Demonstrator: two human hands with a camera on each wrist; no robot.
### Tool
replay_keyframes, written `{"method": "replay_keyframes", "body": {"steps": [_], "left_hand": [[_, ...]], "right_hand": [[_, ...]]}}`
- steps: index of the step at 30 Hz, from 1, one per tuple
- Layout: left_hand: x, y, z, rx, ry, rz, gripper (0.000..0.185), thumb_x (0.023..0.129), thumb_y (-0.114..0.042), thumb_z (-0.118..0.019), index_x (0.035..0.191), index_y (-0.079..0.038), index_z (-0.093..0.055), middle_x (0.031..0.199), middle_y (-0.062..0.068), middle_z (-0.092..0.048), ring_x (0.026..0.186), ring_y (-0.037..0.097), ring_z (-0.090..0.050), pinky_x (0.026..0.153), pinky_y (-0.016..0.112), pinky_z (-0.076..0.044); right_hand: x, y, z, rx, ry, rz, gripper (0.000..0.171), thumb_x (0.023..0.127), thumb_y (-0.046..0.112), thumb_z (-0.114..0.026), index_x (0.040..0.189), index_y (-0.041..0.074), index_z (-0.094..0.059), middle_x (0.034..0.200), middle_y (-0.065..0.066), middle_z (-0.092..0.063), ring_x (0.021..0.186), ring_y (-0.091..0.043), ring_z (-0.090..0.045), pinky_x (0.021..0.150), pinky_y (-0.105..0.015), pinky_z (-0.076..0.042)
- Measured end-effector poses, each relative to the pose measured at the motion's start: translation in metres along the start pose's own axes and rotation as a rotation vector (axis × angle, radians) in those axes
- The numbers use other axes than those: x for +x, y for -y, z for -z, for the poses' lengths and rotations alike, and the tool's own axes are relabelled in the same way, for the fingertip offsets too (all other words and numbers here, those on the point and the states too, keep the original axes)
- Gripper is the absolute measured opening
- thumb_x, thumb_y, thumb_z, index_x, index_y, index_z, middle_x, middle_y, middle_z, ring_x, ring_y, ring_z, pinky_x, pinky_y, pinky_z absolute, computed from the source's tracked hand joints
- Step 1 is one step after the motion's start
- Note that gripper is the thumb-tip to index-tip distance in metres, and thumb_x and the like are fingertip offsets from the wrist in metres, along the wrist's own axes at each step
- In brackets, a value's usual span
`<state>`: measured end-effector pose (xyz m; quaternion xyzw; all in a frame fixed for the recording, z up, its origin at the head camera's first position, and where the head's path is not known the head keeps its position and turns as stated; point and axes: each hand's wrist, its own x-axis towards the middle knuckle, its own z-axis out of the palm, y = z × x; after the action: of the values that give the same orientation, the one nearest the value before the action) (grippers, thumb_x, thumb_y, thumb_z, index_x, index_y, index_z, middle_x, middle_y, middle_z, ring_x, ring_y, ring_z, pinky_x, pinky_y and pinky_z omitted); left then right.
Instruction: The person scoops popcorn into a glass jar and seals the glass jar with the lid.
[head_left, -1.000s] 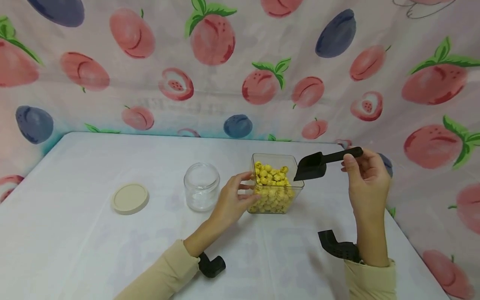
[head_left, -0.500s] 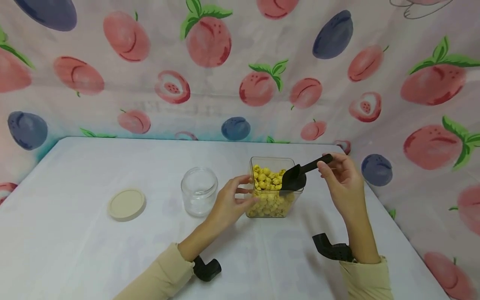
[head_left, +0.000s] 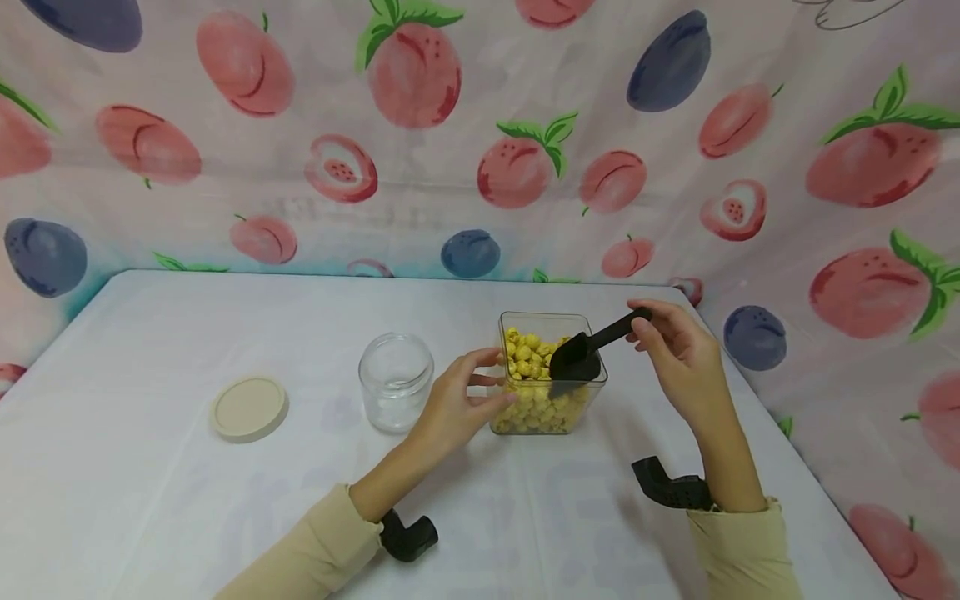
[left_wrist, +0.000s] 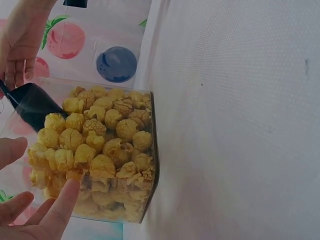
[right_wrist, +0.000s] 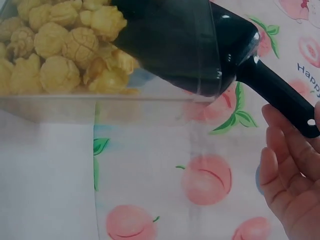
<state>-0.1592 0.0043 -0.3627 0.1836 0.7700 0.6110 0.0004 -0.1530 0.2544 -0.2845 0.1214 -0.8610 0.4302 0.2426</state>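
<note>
A clear square tub (head_left: pixel 592 392) holds yellow popcorn (head_left: pixel 528 354) (left_wrist: pixel 100 145) (right_wrist: pixel 60 45) near the table's middle. My right hand (head_left: pixel 678 354) pinches the handle of a black scoop (head_left: pixel 581 354) (right_wrist: pixel 200 45) (left_wrist: pixel 32 102), whose blade dips into the popcorn at the tub's right side. My left hand (head_left: pixel 453 400) holds the tub's left wall, fingers (left_wrist: pixel 60 207) curled against it. A clear glass jar (head_left: pixel 395 380) stands open just left of that hand.
A round beige lid (head_left: pixel 248 407) lies flat to the left of the jar. The white tablecloth (head_left: pixel 150 500) ends at a fruit-print backdrop (head_left: pixel 450 125) behind and on the right. Black wrist mounts (head_left: pixel 405 536) show by both sleeves.
The right hand has moved left and down, bringing the scoop from above the tub's right rim into the popcorn. The left hand has stayed on the tub.
</note>
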Motion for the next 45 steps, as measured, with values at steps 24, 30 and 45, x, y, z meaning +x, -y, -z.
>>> {"method": "replay_keyframes", "body": {"steps": [24,30,45], "left_hand": [[-0.001,-0.001,0.000,-0.016,0.003,0.019,0.056,0.083,-0.017,-0.071,0.134,-0.013,-0.047,0.129,0.005,-0.052,0.107,0.023,-0.059,0.082,0.032,-0.056],[0.000,-0.002,0.000,-0.016,0.009,0.025,0.056,0.082,-0.016,-0.071,0.133,-0.013,-0.047,0.127,0.006,-0.052,0.106,0.023,-0.059,0.083,0.032,-0.056],[-0.001,-0.002,0.001,-0.041,0.009,0.036,0.056,0.083,-0.017,-0.071,0.133,-0.013,-0.047,0.126,0.007,-0.053,0.106,0.023,-0.060,0.082,0.032,-0.056]], "right_hand": [[-0.007,-0.006,-0.010,0.065,-0.069,-0.092,0.027,0.095,0.012,-0.053,0.117,-0.002,-0.057,0.080,0.021,-0.058,0.078,0.000,-0.057,0.080,-0.005,-0.046],[-0.009,-0.002,-0.008,-0.012,-0.075,-0.090,0.028,0.093,0.016,-0.056,0.118,0.002,-0.059,0.086,0.025,-0.057,0.081,0.005,-0.057,0.079,-0.003,-0.045],[-0.005,-0.006,-0.007,-0.008,-0.081,-0.066,0.026,0.092,0.012,-0.057,0.115,0.000,-0.061,0.089,0.027,-0.057,0.082,0.009,-0.058,0.082,-0.003,-0.045]]}}
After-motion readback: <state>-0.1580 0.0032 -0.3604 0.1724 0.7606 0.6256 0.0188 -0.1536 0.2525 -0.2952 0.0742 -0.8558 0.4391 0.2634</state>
